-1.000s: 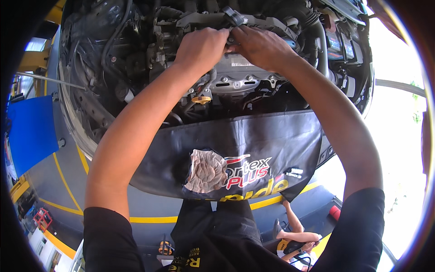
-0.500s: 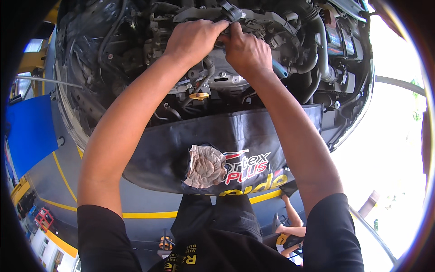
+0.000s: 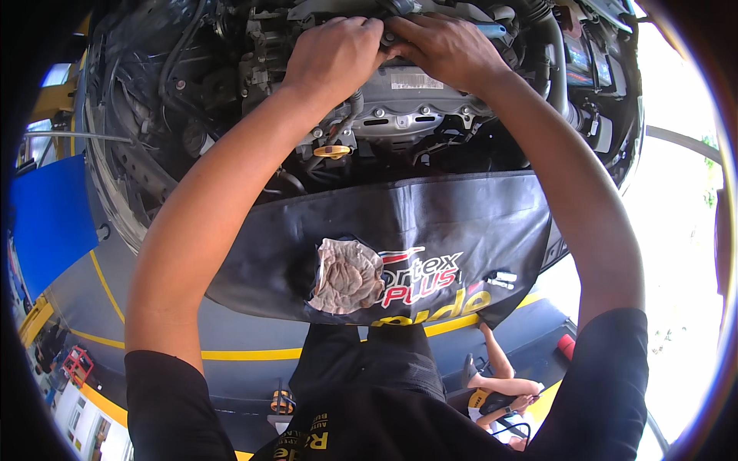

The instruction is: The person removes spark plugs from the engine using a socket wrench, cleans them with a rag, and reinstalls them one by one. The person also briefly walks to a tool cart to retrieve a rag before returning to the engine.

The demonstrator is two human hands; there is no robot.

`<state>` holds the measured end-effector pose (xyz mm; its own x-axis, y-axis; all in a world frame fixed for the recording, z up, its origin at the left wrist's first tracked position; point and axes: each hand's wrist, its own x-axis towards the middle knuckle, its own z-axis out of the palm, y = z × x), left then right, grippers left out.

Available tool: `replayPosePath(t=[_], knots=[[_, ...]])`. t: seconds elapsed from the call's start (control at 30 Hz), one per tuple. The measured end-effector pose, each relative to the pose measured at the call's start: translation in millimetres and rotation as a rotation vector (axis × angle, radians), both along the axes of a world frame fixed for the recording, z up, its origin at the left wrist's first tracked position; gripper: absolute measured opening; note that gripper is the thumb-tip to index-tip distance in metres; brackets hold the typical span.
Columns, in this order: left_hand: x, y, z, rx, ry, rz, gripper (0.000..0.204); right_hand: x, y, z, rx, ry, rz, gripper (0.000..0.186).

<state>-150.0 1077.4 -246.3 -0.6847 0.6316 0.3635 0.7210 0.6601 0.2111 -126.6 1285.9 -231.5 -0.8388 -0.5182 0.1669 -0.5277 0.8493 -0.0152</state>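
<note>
Both my hands are together over the top of a car engine (image 3: 419, 96) at the far edge of the view. My left hand (image 3: 334, 58) is closed, its fingers curled down over a spot beside a dark rounded part (image 3: 397, 7); what it grips is hidden. My right hand (image 3: 453, 50) is wrapped over a blue-handled tool (image 3: 492, 30), whose handle end sticks out past the knuckles on the right. The tool's head is hidden under my fingers. Nearer to me, a yellow dipstick handle (image 3: 332, 152) stands at the engine's front.
A black protective cover (image 3: 269, 230) drapes over the car's front, with a crumpled, stained cloth (image 3: 350, 276) on it. The battery (image 3: 584, 61) and thick hoses sit at the right. A blue panel (image 3: 54, 227) stands left. Another person (image 3: 500, 384) is low at the lower right.
My right hand has swung outward and away from me, turning the blue handle from pointing toward me to pointing right. My left hand stays nearly in place, slightly farther away.
</note>
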Motion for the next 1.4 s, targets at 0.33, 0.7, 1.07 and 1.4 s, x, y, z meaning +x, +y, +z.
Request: replayPosePath(t=[0.33, 0.7, 1.07, 1.4], knots=[[-1.2, 5.2, -1.4, 0.031, 0.084, 0.039, 0.014, 8.4, -14.2, -2.4, -0.124, 0.125, -0.069, 0.031], [-8.4, 2.3, -6.2, -0.045, 0.064, 0.000, 0.013, 14.3, -24.7, -6.3, -0.061, 0.107, -0.215, 0.028], [-1.8, 4.9, 17.0, 0.044, -0.078, -0.009, 0.018, 6.3, -10.7, 30.4, 0.006, -0.227, -0.087, 0.044], [73.2, 44.6, 118.1, 0.835, -0.375, -0.280, 0.024, 124.0, -13.5, 218.3, -0.697, -0.057, -0.364, 0.048]])
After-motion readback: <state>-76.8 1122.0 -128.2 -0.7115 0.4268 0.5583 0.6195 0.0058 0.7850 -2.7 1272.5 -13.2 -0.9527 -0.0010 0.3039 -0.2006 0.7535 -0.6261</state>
